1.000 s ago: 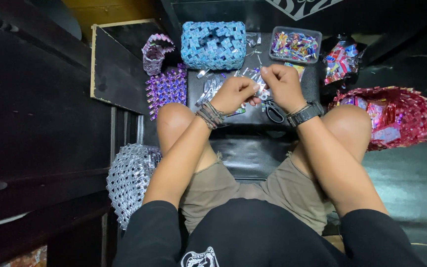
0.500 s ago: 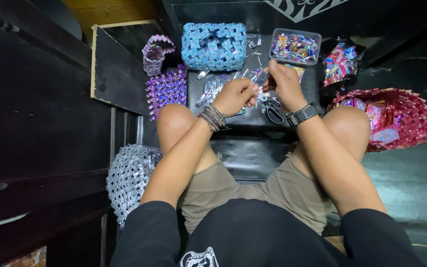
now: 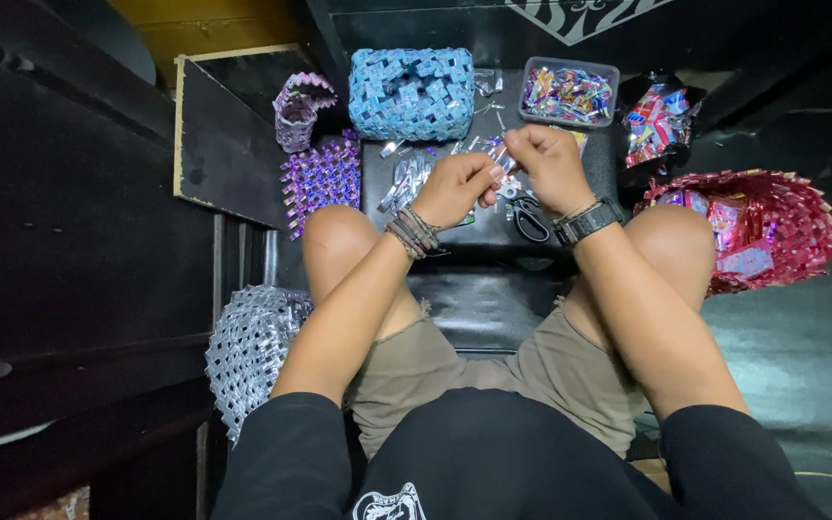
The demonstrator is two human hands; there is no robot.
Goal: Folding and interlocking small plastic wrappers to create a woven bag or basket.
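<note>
My left hand [image 3: 455, 188] and right hand [image 3: 549, 166] pinch a small folded wrapper strip [image 3: 499, 166], fingers clamped, above the worktop [image 3: 493, 260]; scissors [image 3: 530, 221] below, blue woven basket [image 3: 411, 93] and candy-wrapper tub [image 3: 568, 93] beyond.

- Woven box [image 3: 412, 93] is sitting at the far edge of the low table [image 3: 455, 260], left of the plastic tub [image 3: 568, 92].
- Small woven basket [image 3: 299, 111] is standing just left of the box; flat woven mat [image 3: 321, 179] is lying in front of that basket.
- Bag of wrappers [image 3: 660, 120] is lying right of the tub.
- Big woven basket [image 3: 772, 223] is sitting right of the right knee, wrappers lying in it.
- Woven sheet [image 3: 250, 349] is hanging left of the left thigh.
- Left hand [image 3: 455, 188] and right hand [image 3: 551, 169] are meeting over the table, between the knees; folded strips [image 3: 406, 178] are lying left of them, scissors [image 3: 530, 221] beneath them.
</note>
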